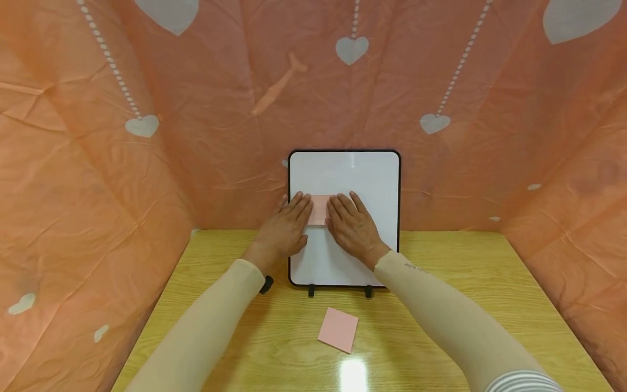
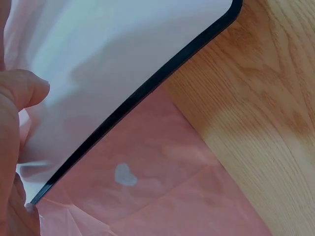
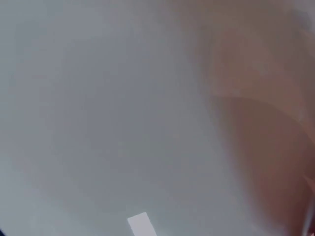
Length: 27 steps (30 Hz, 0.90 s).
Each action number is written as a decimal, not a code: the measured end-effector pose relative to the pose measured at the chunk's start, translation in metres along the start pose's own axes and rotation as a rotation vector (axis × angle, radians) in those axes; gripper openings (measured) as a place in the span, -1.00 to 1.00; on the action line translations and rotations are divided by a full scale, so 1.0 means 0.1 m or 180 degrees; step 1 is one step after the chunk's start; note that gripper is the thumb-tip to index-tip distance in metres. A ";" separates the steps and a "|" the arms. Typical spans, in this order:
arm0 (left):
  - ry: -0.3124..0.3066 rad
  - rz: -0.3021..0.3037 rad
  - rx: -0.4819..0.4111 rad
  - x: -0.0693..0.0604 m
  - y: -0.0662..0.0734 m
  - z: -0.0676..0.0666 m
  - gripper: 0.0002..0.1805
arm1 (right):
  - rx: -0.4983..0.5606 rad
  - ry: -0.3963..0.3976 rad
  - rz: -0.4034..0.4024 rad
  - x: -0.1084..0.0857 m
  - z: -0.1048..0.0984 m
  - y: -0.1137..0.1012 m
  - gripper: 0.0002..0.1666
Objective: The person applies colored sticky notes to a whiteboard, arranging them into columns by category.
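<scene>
A pink sticky note lies flat against a white board with a black frame, which stands upright. My left hand presses with straight fingers over the note's left side. Over its right side lies my right hand, fingers also extended. The hands cover both ends of the note, so only its middle shows. In the left wrist view, the left hand is at the left edge, by the black frame. The right wrist view shows mostly the board's white surface, with blurred brownish shapes at right.
A pink pad of sticky notes lies on the wooden table in front of the board. Black feet support the board's lower edge. A pink-orange cloth with pale hearts hangs behind and at both sides.
</scene>
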<state>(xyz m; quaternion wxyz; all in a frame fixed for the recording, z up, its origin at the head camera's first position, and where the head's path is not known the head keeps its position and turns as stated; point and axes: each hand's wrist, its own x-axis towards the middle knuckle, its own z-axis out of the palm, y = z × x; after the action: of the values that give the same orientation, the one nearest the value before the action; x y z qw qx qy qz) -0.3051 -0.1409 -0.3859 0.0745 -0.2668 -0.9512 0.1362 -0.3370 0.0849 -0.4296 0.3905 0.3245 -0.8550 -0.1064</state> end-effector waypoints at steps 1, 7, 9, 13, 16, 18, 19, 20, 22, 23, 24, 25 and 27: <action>0.0000 0.0005 0.0031 -0.01 -0.01 0.00 -0.08 | 0.0036 -0.0007 -0.0003 0.02 -0.01 -0.01 -0.44; -0.0080 0.0009 0.0079 -0.02 -0.01 -0.01 -0.09 | 0.0272 -0.0324 -0.0180 0.17 -0.07 -0.06 -0.38; -0.0099 0.0000 0.0075 -0.02 -0.01 -0.02 -0.08 | 0.0271 -0.0419 -0.0213 0.18 -0.09 -0.05 -0.36; -0.0067 0.0013 0.0076 -0.02 -0.01 -0.01 -0.08 | 0.0202 -0.0400 -0.0153 0.11 -0.09 0.00 -0.37; -0.0054 0.0016 0.0076 -0.02 -0.02 -0.01 -0.08 | 0.0109 -0.0283 -0.0073 0.03 -0.09 0.07 -0.39; -0.0061 0.0000 0.0089 -0.03 -0.02 -0.01 -0.08 | 0.0076 -0.0228 -0.0030 -0.01 -0.08 0.09 -0.39; -0.0054 -0.0009 0.0094 -0.03 -0.02 -0.01 -0.09 | 0.0078 -0.0218 -0.0017 -0.02 -0.07 0.10 -0.38; -0.0044 -0.0026 0.0088 -0.03 -0.02 -0.02 -0.10 | 0.0091 -0.0202 -0.0011 -0.03 -0.06 0.10 -0.38; 0.0027 -0.0042 0.0041 -0.02 -0.01 -0.02 -0.14 | 0.0127 -0.0196 -0.0002 -0.04 -0.05 0.10 -0.38; 0.0059 -0.0042 0.0007 0.00 0.00 -0.03 -0.16 | 0.0153 -0.0189 0.0003 -0.04 -0.05 0.09 -0.37; 0.0089 -0.0044 -0.0072 0.01 0.01 -0.03 -0.17 | 0.0173 -0.0182 0.0010 -0.03 -0.05 0.08 -0.36; 0.0111 -0.0048 -0.0155 0.02 0.02 -0.04 -0.19 | 0.0196 -0.0190 0.0019 -0.03 -0.05 0.07 -0.36; 0.0128 -0.0045 -0.0309 0.06 0.04 -0.05 -0.20 | 0.0218 -0.0245 0.0036 -0.02 -0.05 0.04 -0.33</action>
<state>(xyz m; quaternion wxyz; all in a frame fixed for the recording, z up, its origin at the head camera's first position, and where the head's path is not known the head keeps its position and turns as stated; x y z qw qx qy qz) -0.3071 -0.1336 -0.3821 0.0815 -0.2661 -0.9568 0.0840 -0.3341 0.0903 -0.4258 0.3465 0.3284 -0.8743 -0.0872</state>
